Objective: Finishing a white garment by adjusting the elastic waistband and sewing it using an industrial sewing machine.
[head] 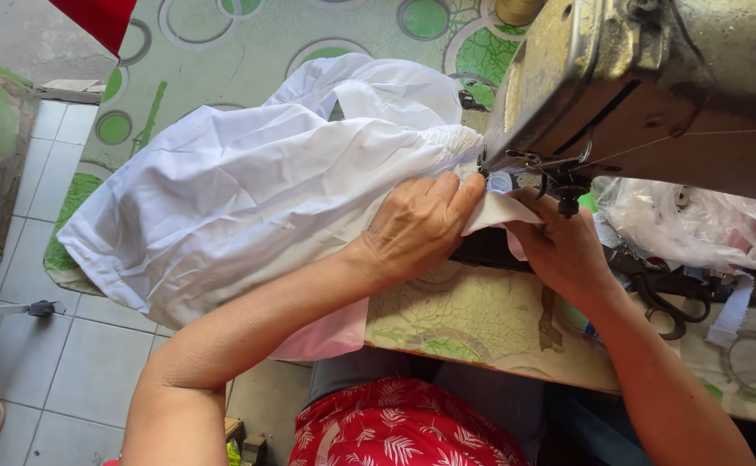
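Two hands press a bundle of white fabric (248, 190) on the counter (473, 324) at a sewing machine (645, 86). The left hand (421, 226) lies flat on the cloth just beside the needle; the right hand (563, 246) pinches its edge beneath the machine head. Black scissors (667, 302) and a plastic bag (697, 226) lie nearby.
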